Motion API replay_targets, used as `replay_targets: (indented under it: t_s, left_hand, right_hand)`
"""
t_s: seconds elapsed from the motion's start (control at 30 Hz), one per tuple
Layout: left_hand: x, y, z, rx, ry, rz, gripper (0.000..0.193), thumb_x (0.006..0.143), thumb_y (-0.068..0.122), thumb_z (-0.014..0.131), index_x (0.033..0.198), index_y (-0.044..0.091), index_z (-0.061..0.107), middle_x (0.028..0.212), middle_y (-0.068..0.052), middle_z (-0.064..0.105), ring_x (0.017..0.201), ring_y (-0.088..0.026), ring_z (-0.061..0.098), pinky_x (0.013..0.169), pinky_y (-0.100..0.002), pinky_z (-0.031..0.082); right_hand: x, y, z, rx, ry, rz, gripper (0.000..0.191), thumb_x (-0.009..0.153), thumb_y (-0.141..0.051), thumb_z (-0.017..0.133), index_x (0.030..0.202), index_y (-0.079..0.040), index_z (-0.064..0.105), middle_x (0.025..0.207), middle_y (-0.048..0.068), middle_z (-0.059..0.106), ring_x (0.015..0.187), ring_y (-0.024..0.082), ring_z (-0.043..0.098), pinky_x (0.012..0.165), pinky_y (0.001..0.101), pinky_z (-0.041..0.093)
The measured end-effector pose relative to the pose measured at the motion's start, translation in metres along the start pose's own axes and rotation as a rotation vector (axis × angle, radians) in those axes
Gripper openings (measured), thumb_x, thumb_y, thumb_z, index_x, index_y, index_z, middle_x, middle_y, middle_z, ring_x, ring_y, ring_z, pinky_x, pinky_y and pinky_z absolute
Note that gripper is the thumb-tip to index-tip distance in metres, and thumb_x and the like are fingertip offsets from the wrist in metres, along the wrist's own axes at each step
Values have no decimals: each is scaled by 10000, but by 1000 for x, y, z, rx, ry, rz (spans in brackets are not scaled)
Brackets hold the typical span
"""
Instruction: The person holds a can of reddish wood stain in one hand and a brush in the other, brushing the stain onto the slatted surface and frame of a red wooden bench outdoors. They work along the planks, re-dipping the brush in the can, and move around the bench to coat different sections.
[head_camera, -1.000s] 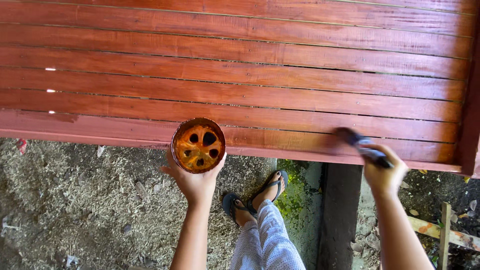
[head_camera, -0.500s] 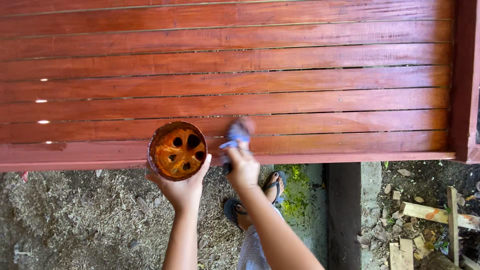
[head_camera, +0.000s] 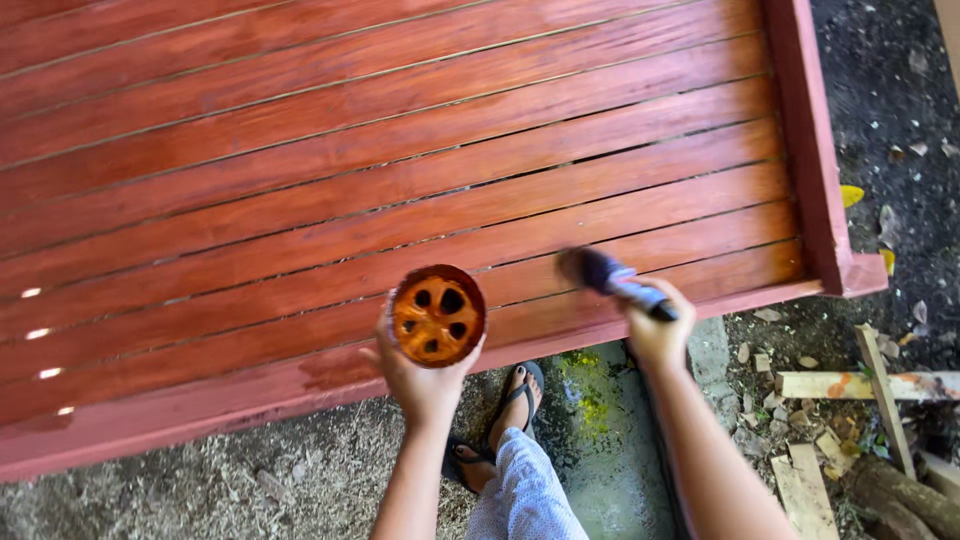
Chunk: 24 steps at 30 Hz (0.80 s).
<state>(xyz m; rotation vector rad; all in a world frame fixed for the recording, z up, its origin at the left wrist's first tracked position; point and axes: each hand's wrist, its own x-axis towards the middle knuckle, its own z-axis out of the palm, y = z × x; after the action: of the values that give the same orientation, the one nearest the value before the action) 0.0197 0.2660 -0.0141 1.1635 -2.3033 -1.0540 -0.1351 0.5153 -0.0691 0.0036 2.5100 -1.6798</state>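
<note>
Cupping the stain tin (head_camera: 437, 315) in our left hand (head_camera: 425, 380); right hand (head_camera: 655, 335) fists the brush (head_camera: 610, 278), bristles at ten o'clock. Tilt risks spills on wet slats (head_camera: 400, 180).

The dark-bristled paintbrush (head_camera: 612, 281) is smeared by motion, so its bristle tip and where it meets the wood can't be made out, and its handle disappears inside the right hand (head_camera: 655, 330). The left hand (head_camera: 420, 375) hides the underside of the round stain-coated can (head_camera: 437, 315), and how full it is can't be told. The red-brown slatted wooden platform (head_camera: 400, 170) runs off the top and left edges. Both forearms leave the bottom edge, and the pale patterned trouser leg (head_camera: 525, 495) covers part of the dark flip-flops (head_camera: 520, 395).
</note>
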Motion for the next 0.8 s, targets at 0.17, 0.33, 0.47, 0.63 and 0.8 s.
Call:
replay_targets:
  t_s: [0.17,0.33,0.47,0.63,0.8]
  left_hand:
    - [-8,25,56,-7,-181,96,1192,490,339,1006,1482,155,369,1506,-60,518,1430,-311,471,1174,-742,-20]
    - [-9,39,80,-18,-237,97,1204,498,323,1015,1489,142,356,1512,-59,507,1423,-300,478,1177,-755,-50]
    - [-5,44,86,4,-255,112,1227,468,322,1015,1481,138,348,1505,-57,508,1417,-300,472,1180,-747,-32]
    - [-2,44,78,-5,-234,105,1213,483,328,1011,1481,127,351,1504,-64,513,1414,-310,483,1171,-758,-37]
    - [0,40,52,2,-116,127,1104,567,405,983,1460,120,400,1444,-77,533,1377,-330,513,1179,-764,-2]
  right_hand:
    - [61,26,-76,174,140,82,187,854,103,713,1028,37,712,911,71,716,787,134,694,708,269,579]
    - [99,35,-134,92,275,25,171,923,50,735,1089,8,727,963,74,725,805,142,704,736,279,592]
    - [115,38,-165,-579,320,-269,219,902,41,808,1087,-75,785,970,148,760,927,224,750,881,337,583]
    - [99,28,-137,-594,244,-406,300,835,20,776,1108,-95,727,1093,138,760,1043,277,752,990,364,594]
    - [19,-7,-12,-666,140,-329,352,750,-12,807,1043,-199,752,952,115,717,855,298,706,754,394,585]
